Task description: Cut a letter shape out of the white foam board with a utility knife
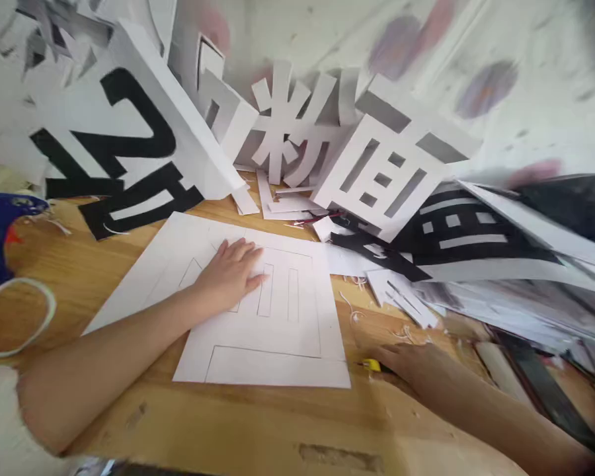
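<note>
A white sheet of board [282, 367] lies on the wooden table, with thin pencil outlines of strokes and narrow rectangles drawn on it. My left hand [231, 274] rests flat on the upper middle of this board, its fingers stretched out and holding nothing. Just off the board's lower right corner, my right hand [406, 363] is closed around a utility knife [373, 365] with a yellow front end. The blade side points left toward the board's edge. Most of the knife's handle is hidden under the hand.
Behind the board stand white block characters [377, 172] and a large white piece with black shapes [143, 132]. A black printed sheet [461, 228] and paper piles crowd the right. Thin offcuts [401, 297] litter the table. A blue glue gun [0, 231] with white cord sits left.
</note>
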